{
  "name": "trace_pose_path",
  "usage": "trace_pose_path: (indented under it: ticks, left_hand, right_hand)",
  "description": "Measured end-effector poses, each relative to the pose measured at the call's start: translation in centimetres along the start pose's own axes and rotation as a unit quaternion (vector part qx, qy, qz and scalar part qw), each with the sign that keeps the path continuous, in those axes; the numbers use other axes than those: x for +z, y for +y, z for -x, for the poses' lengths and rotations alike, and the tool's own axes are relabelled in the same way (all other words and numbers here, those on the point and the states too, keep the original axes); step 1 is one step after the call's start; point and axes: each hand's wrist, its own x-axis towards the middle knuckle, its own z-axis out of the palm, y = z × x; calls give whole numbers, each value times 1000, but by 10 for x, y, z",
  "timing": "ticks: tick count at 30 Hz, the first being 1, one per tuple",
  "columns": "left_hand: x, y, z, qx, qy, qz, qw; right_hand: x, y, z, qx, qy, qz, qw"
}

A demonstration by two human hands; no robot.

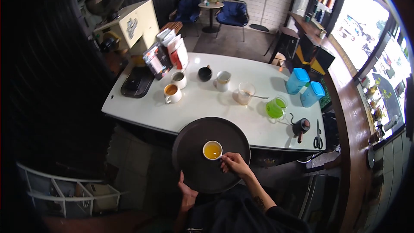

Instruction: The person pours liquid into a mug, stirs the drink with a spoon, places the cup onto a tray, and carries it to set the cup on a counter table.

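Two blue chairs (232, 15) flank a small round table (214, 6).

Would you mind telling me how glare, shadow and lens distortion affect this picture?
Head view: daylight glare washes out the window; head view: wide-angle distortion bows the wooden counter, and corners darken; head view: the left side sinks into shadow, while the cup remains readable against the tray.

Black top (241, 211), right forearm tattoo (259, 203)
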Motion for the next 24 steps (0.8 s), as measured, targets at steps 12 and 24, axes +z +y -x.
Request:
trace_pose_path:
  ticks: [12, 24]
  left_hand:
    - [-90, 75, 57, 154, -3, 90, 984]
    - [-131, 200, 67, 305, 14, 162, 938]
  right_hand:
    - [120, -3, -37, 21, -168, 133, 976]
    - [213, -8, -197, -275, 31, 341, 898]
